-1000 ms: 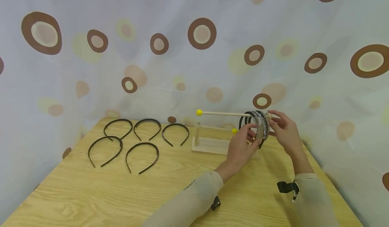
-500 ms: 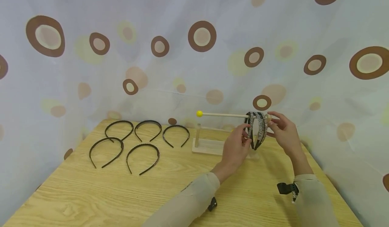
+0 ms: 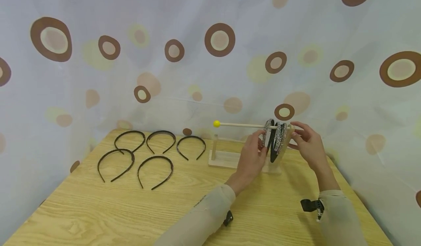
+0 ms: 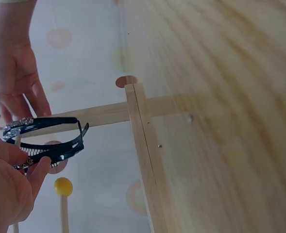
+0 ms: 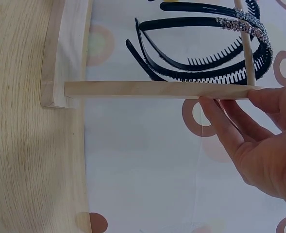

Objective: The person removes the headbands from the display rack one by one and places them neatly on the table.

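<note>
My left hand [image 3: 250, 158] pinches a sparkly black headband [image 3: 267, 129] that hangs round the top rod [image 3: 243, 125] of a wooden stand [image 3: 225, 159]. Just right of it, further glittery headbands [image 3: 279, 138] hang on the same rod, close to the upright post [image 5: 157, 89]. My right hand [image 3: 309, 145] grips the top of that post, thumb on one side and fingers on the other, as the right wrist view shows. Comb teeth line the inside of the black bands [image 5: 201, 73]. In the left wrist view, my thumb and fingers [image 4: 38, 177] close on the nearest band.
Several black headbands [image 3: 154, 158] lie apart on the wooden table [image 3: 131, 213], left of the stand. A yellow ball [image 3: 216, 124] caps the rod's free left end. Another yellow ball [image 4: 63, 186] tips a second rod. Patterned cloth [image 3: 184, 78] hangs behind the table.
My left hand has shifted left, drawing one headband a little away from the others along the rod. The hanging bands have turned. My right hand keeps its place at the post.
</note>
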`<state>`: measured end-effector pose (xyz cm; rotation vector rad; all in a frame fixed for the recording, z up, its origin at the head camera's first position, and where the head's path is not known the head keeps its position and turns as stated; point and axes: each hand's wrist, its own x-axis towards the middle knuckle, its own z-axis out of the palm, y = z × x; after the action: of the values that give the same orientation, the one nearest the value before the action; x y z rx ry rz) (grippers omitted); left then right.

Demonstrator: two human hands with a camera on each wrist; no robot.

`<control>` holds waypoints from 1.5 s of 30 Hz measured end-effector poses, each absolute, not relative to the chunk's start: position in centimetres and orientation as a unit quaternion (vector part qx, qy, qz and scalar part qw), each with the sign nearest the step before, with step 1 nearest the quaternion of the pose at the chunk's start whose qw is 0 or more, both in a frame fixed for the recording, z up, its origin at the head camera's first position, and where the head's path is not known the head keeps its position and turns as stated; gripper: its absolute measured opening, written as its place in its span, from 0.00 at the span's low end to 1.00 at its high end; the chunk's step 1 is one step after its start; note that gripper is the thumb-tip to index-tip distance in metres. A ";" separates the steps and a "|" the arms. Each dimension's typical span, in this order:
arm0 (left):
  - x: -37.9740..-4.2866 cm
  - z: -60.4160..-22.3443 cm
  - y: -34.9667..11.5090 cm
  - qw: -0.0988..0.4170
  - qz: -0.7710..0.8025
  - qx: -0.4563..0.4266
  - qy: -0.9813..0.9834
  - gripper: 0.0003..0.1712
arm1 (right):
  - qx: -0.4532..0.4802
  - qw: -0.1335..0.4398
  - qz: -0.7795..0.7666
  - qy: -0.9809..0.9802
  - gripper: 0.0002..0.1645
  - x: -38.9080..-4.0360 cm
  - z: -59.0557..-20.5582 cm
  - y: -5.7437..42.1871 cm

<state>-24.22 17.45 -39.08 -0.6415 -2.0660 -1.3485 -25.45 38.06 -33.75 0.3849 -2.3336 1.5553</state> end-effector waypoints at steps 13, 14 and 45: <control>-24.5 -37.4 16.5 0.317 -0.550 -0.251 -0.731 0.32 | 0.129 0.153 0.542 -0.816 0.26 -25.3 -33.9 38.3; -24.5 -37.2 16.4 0.319 -0.555 -0.252 -0.726 0.32 | 0.129 0.153 0.542 -0.816 0.26 -25.3 -33.8 38.3; -27.7 -33.4 7.8 0.385 -0.642 -0.187 -0.636 0.31 | 0.139 0.160 0.530 -0.821 0.26 -25.2 -33.7 38.1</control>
<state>-27.71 7.77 -33.42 -0.4769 -1.6199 -1.6359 -25.23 38.06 -33.66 0.3965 -2.3473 1.5136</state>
